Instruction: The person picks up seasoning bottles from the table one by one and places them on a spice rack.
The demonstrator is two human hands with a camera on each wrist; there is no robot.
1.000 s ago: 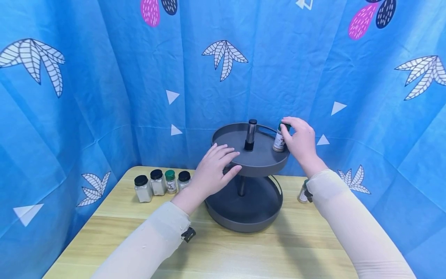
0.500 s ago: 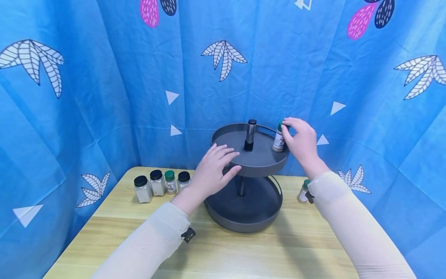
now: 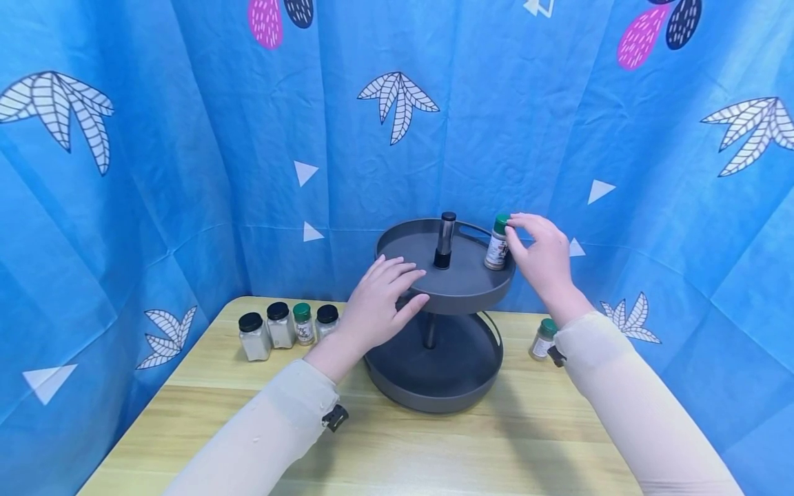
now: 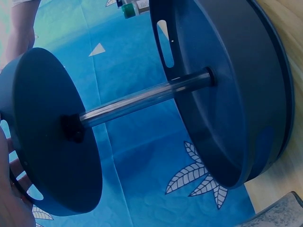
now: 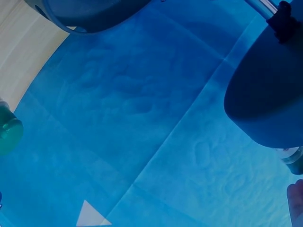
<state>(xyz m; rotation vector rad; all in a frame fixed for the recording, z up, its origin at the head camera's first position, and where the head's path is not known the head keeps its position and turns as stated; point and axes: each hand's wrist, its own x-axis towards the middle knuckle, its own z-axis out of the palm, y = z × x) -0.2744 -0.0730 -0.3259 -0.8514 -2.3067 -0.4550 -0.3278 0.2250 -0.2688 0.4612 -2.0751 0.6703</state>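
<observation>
In the head view a seasoning bottle (image 3: 496, 249) with a green cap stands upright on the right side of the upper tier of a dark grey two-tier turntable (image 3: 465, 301). My right hand (image 3: 544, 260) is just right of its cap, thumb and fingertips apart from each other. The right wrist view shows a gap between those fingers (image 5: 296, 201) and the cap. At the upper tier's left rim is my left hand (image 3: 381, 303), fingers extended and spread. The left wrist view shows its fingers (image 4: 16, 166) behind the rim's handle slot; exact contact is hard to tell.
Left of the turntable, black-capped jars (image 3: 255, 337) and a green-capped bottle (image 3: 303, 325) stand in a row on the wooden table (image 3: 397, 455). Another green-capped bottle (image 3: 542, 340) stands to the right. A blue patterned curtain (image 3: 397, 172) hangs behind. The lower tier (image 3: 459, 362) holds only the central post.
My right hand has loosened from the green cap and shifted slightly right, uncovering the cap. The bottle stays where it was on the upper tier. My left hand has not visibly moved.
</observation>
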